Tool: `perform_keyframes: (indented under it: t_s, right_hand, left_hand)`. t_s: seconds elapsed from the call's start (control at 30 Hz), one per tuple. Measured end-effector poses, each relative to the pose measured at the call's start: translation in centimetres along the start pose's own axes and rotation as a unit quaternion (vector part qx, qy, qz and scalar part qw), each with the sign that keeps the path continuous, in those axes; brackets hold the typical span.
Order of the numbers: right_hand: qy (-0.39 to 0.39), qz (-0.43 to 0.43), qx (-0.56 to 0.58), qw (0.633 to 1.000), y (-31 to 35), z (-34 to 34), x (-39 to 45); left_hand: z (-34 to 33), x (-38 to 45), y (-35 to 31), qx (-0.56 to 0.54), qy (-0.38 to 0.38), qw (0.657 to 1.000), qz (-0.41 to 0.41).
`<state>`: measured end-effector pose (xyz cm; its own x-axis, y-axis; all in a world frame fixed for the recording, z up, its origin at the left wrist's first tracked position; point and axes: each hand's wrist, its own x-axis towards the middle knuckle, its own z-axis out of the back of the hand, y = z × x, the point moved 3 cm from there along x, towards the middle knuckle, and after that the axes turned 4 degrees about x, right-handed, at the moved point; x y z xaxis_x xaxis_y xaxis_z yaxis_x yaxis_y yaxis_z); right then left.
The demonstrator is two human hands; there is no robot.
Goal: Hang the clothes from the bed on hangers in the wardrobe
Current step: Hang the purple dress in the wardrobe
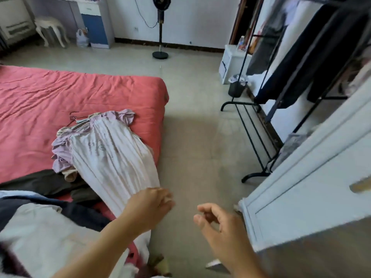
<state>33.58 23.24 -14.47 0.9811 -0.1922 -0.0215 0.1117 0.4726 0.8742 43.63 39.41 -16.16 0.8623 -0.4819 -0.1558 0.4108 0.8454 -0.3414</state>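
A pale pink dress with lilac ruffled sleeves lies on the red bed, its hem hanging toward the bed's near corner. My left hand grips the hem of that dress. A thin wire hanger sticks out at the dress's neck. My right hand hovers over the floor with loosely curled fingers and holds nothing. The white wardrobe door stands open at the right. Dark and white clothes are piled on the bed at the lower left.
A black clothes rack with dark garments stands right of the bed along the wall. A bin, a white cabinet and a standing fan lie farther back. Tiled floor runs between bed and rack.
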Motion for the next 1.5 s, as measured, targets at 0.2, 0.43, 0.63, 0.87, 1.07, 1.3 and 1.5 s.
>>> perform_keyframes:
  t_s: [0.2,0.43,0.63,0.87,1.07,1.3,1.5]
  right_hand:
    - [-0.142,-0.040,0.011,0.989,-3.3,5.4,-13.3]
    - [-0.286,-0.078,0.005,0.955,-4.3,13.8,-24.5]
    - [-0.414,-0.090,-0.037,0.905,-4.2,22.2,-32.2]
    - [-0.593,-0.037,-0.130,0.794,0.0,35.1,-38.6]
    - [-0.674,0.006,-0.271,0.687,4.8,44.6,-41.8]
    - [-0.728,0.026,-0.358,0.585,11.6,55.6,-44.6]
    - [-0.722,0.058,-0.358,0.589,16.3,66.1,-44.1]
  left_hand:
    - [-3.7,-7.4,-8.9,-0.017,0.010,0.993,-0.113]
    - [-4.3,-12.0,-19.6,-0.001,0.012,0.969,-0.246]
    - [-4.3,-13.3,-30.8,0.006,0.019,0.928,-0.371]
    - [-2.3,-13.3,-49.0,-0.090,-0.019,0.828,-0.554]
    - [3.2,-15.1,-63.2,-0.188,-0.103,0.698,-0.684]
    - [12.6,-17.5,-74.5,-0.213,-0.271,0.553,-0.758]
    - [19.8,-19.6,-83.0,-0.167,-0.347,0.482,-0.787]
